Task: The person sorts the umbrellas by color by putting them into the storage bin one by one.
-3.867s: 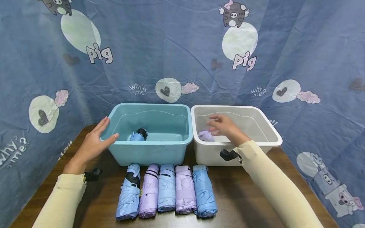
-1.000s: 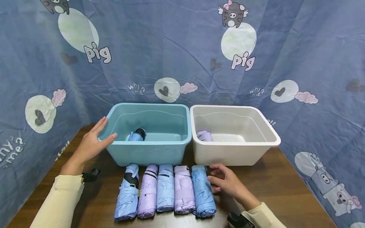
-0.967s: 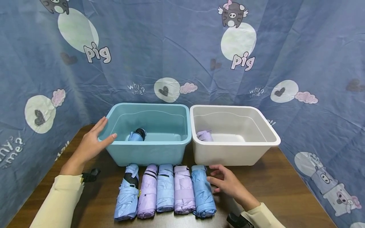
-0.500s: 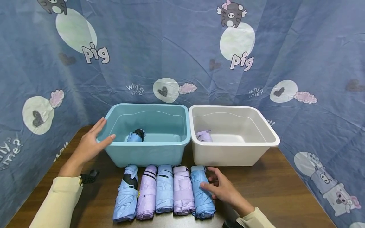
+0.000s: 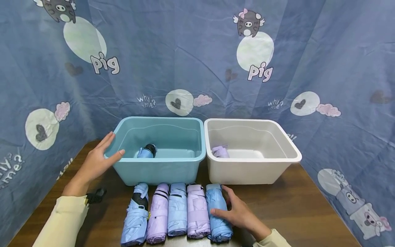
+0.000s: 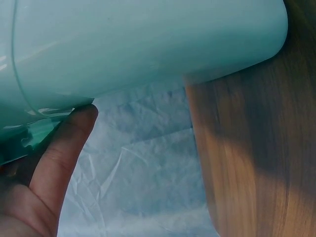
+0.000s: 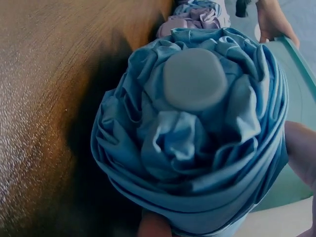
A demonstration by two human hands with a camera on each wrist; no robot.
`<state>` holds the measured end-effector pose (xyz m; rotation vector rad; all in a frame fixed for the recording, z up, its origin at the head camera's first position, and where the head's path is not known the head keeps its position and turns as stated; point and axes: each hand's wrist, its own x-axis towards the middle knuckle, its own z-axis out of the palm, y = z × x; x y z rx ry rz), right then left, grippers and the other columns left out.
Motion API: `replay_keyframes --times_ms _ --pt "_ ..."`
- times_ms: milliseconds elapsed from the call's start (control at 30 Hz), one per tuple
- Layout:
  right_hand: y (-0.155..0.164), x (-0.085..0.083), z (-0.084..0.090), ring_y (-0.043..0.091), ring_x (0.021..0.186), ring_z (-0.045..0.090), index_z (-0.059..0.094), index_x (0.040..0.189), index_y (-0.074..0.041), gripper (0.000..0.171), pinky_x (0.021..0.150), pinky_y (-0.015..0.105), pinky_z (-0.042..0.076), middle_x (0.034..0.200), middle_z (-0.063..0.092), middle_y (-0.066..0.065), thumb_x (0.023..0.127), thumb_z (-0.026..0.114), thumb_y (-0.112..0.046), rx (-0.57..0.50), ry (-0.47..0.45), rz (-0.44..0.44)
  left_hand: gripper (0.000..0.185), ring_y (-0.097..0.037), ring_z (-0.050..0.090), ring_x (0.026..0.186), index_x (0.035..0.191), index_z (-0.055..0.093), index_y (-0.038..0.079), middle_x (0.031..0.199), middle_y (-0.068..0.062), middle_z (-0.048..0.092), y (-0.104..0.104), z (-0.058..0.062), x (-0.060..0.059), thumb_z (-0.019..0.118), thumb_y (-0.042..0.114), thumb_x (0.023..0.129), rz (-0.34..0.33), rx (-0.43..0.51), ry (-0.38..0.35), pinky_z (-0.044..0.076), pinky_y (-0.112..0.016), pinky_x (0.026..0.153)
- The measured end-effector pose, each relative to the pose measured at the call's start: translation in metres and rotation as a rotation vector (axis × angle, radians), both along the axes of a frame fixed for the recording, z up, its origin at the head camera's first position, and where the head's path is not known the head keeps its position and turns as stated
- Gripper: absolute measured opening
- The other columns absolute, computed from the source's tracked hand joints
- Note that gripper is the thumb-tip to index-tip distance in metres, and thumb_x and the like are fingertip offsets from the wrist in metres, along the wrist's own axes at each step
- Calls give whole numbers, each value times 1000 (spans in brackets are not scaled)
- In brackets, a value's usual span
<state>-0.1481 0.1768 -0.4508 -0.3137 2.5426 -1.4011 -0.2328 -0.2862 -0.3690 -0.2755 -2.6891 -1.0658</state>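
Five folded umbrellas lie side by side on the wooden table (image 5: 293,206) in front of two bins. My right hand (image 5: 229,207) grips the rightmost one, a blue umbrella (image 5: 214,199), with the thumb on top and the fingers round its right side. In the right wrist view that blue umbrella (image 7: 192,138) fills the frame end-on, with a fingertip (image 7: 302,153) against its side. My left hand (image 5: 103,154) rests with straight fingers on the left corner of the teal bin (image 5: 160,171). In the left wrist view its thumb (image 6: 64,148) lies under the teal bin's rim (image 6: 148,44).
A blue umbrella (image 5: 146,151) lies inside the teal bin. A purple umbrella (image 5: 220,151) lies in the white bin (image 5: 247,173) to its right. Two purple umbrellas (image 5: 195,211) and two other blue ones (image 5: 176,211) make up the row. A patterned blue cloth (image 5: 197,61) hangs behind.
My right hand came out of the white bin, dropped to the table and slid left onto the rightmost blue umbrella, curling round it. The left hand has stayed on the teal bin.
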Motion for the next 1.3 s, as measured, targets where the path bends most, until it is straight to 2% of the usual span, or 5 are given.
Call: replay_keyframes --times_ms 433,600,967,1133,1300 --pt "-2 -2 6 28 97 61 26 150 -4 95 79 47 51 112 61 19 78 81 -34 39 43 26 83 -46 10 143 155 13 11 162 -4 5 0 1 -1 60 40 93 -3 5 24 18 -75 99" --pt "1 -6 7 29 102 59 24 151 -6 95 82 46 51 117 59 22 79 80 -32 -1 6 31 83 -46 10 143 155 14 11 162 -5 5 -1 5 -2 60 41 93 -1 9 30 18 -75 99" --pt "12 -4 2 27 90 60 21 152 -4 93 57 37 53 114 54 23 81 79 -23 -153 -101 53 83 -48 12 142 156 12 14 162 -4 4 -1 3 0 59 42 93 1 -1 7 20 -75 98" --pt "14 -1 2 26 88 60 22 151 -1 92 56 37 53 110 50 22 82 78 -24 -158 -84 76 83 -47 13 142 156 12 14 162 -3 4 -1 1 -2 60 43 93 0 -1 4 21 -75 97" --pt "18 1 9 24 91 60 22 151 2 90 66 35 53 108 55 19 83 77 -21 -151 -53 94 83 -47 13 142 156 13 14 162 -2 4 -2 -1 -3 60 43 93 -2 -5 4 22 -75 97"
